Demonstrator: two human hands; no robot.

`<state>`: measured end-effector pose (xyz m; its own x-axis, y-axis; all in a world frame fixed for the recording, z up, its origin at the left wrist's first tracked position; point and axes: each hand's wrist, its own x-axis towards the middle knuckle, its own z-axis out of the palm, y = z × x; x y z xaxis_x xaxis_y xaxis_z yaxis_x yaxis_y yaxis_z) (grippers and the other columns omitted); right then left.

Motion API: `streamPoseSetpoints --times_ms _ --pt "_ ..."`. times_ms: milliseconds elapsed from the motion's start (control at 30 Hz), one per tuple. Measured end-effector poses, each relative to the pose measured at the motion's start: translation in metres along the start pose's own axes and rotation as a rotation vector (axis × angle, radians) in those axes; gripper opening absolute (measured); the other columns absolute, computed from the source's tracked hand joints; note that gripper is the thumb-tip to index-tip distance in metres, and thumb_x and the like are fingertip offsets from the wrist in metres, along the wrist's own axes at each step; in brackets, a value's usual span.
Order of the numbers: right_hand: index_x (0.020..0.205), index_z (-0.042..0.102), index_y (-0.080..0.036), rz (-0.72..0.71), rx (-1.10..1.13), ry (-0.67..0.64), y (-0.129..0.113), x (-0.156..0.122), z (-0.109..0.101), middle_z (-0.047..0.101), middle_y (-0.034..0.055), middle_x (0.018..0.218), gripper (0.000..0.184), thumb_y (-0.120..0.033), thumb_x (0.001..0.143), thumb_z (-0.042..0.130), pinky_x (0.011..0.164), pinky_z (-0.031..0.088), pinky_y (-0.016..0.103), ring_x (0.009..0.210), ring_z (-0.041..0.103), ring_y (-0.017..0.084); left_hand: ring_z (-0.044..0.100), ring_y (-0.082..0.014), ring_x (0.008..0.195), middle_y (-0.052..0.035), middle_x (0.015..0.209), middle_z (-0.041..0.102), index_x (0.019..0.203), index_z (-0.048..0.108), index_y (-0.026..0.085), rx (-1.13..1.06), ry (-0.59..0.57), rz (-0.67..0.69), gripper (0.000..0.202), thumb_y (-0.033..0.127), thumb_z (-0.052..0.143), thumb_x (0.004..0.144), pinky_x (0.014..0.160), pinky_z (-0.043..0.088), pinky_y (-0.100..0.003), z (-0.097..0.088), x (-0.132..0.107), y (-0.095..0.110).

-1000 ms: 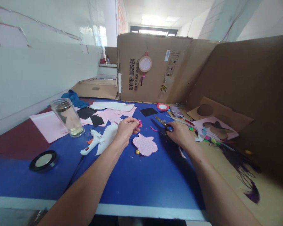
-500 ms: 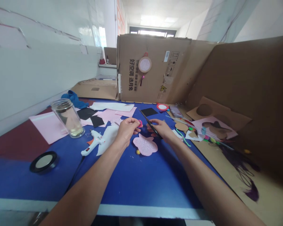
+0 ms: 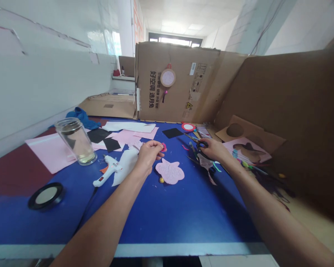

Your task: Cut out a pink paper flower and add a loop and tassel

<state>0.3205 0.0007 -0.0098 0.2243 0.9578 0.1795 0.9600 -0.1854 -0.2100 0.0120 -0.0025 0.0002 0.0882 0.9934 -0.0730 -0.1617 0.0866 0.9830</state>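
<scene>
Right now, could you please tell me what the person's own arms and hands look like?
The ungloved left hand and ungloved right hand join a bare left forearm and bare right forearm. No sleeve, watch or bracelet shows, nor any ring on the visible fingers.

The window (image 3: 174, 40) ahead of you glares, the left wall (image 3: 44, 81) shines, your right arm (image 3: 247, 183) shadows the desk (image 3: 161, 215), and the lower right corner looks stretched and blurred.
</scene>
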Motion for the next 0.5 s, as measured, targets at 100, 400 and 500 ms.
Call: streamPoseSetpoints --times_ms 100,400,500 --pt "0.138 0.075 -0.025 0.023 -0.031 -0.006 0.004 -0.012 0.006 0.080 0.0139 0.130 0.047 -0.031 0.093 0.064 0.094 0.054 0.038 0.119 0.075 0.034 0.064 -0.0090 0.058 -0.0066 0.082 0.079 0.076 0.070 0.018 0.005 0.011 -0.011 0.015 0.012 0.068 0.090 0.053 0.045 -0.021 0.001 0.000 -0.001" --pt "0.137 0.075 -0.025 0.174 -0.229 -0.077 -0.001 -0.040 0.001 0.081 0.0219 0.124 0.048 -0.044 0.096 0.060 0.084 0.056 0.046 0.113 0.077 0.042 0.064 -0.0090 0.058 -0.0061 0.080 0.078 0.076 0.070 0.018 0.009 -0.002 -0.004 0.015 0.011 0.067 0.089 0.053 0.045 -0.020 0.002 0.000 -0.004" --pt "0.134 0.076 -0.023 0.170 -0.279 -0.164 0.007 -0.041 -0.003 0.080 0.0221 0.125 0.045 -0.039 0.095 0.062 0.084 0.056 0.045 0.114 0.077 0.041 0.065 -0.0093 0.059 -0.0053 0.080 0.078 0.076 0.070 0.018 0.014 -0.005 -0.002 0.014 0.012 0.068 0.088 0.054 0.045 -0.020 0.001 -0.002 -0.004"
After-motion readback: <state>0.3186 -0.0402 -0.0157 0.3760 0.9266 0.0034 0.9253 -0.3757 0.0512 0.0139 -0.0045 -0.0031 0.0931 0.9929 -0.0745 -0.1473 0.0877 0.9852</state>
